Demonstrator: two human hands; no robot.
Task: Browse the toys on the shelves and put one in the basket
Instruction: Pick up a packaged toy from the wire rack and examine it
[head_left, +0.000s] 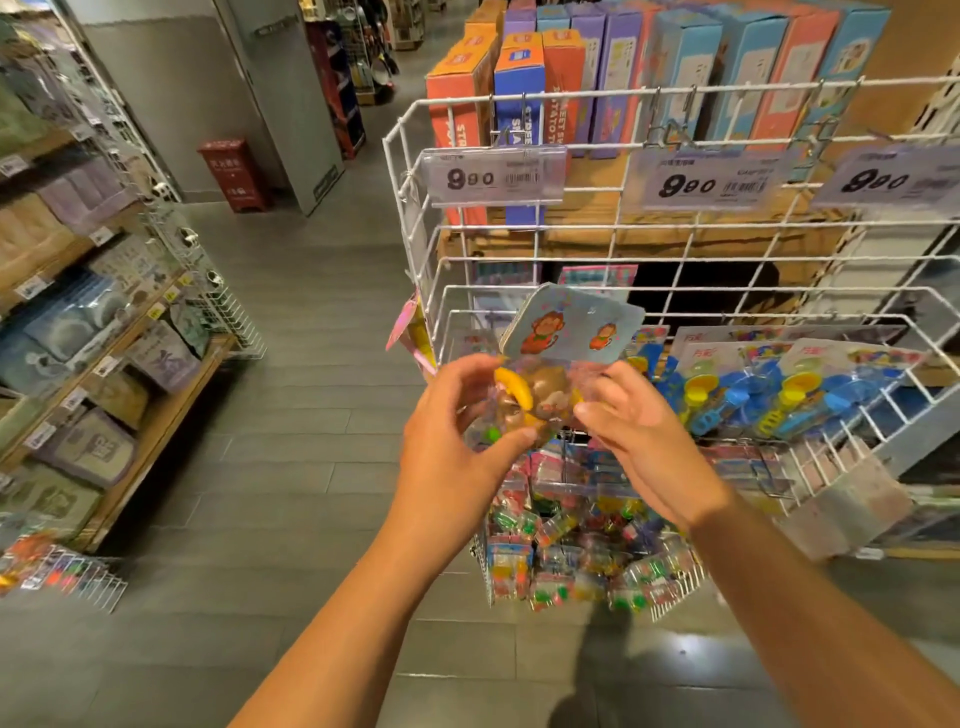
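A: How much of the toy packet (540, 384) can actually be made out?

B: Only part. Its clear bag is blurred and glossy; a brown figure and a yellow curved piece show through, and small green bits low down. The lower corners are covered by the person's fingers. The blue header card on top is plain enough, printed with two orange monkeys.

A: And who holds it?

B: Both hands. The left hand (457, 431) pinches the bag's left side between thumb and curled fingers; the right hand (639, 436) grips the right side, its fingertips hidden behind the plastic. The packet sits tilted in the air, in front of the white wire rack (415, 249).

A: Around it?

B: Blue and yellow carded toys (769, 400) hang just right of it, bagged small toys (571, 545) crowd a lower tier, and price tags (493, 176) reading 990 clip above. Tall boxes (675, 67) stand behind, their tops cut off. Left, wooden shelves (156, 415) run along a grey floor (311, 364).
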